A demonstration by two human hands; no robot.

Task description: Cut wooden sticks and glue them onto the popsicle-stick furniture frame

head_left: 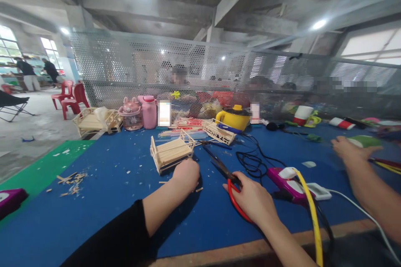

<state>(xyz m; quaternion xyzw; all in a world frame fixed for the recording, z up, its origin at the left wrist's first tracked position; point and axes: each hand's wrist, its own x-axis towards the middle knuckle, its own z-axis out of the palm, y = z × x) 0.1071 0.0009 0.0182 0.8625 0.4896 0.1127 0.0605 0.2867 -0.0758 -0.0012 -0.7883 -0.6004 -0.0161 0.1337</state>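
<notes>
In my right hand is a pair of scissors with red handles; its dark blades point away from me and to the left, slightly parted. My left hand is curled closed just in front of a miniature wooden bed made of thin sticks. Whatever those fingers pinch is hidden behind the hand. Short cut stick pieces lie beside it on the blue table. Behind the scissors, a second small stick frame leans by a yellow pot.
A co-worker's hand reaches in at right. A purple power strip with a yellow cable lies near my right hand; black cord is coiled behind it. Pink bottles stand at the back before a perforated screen.
</notes>
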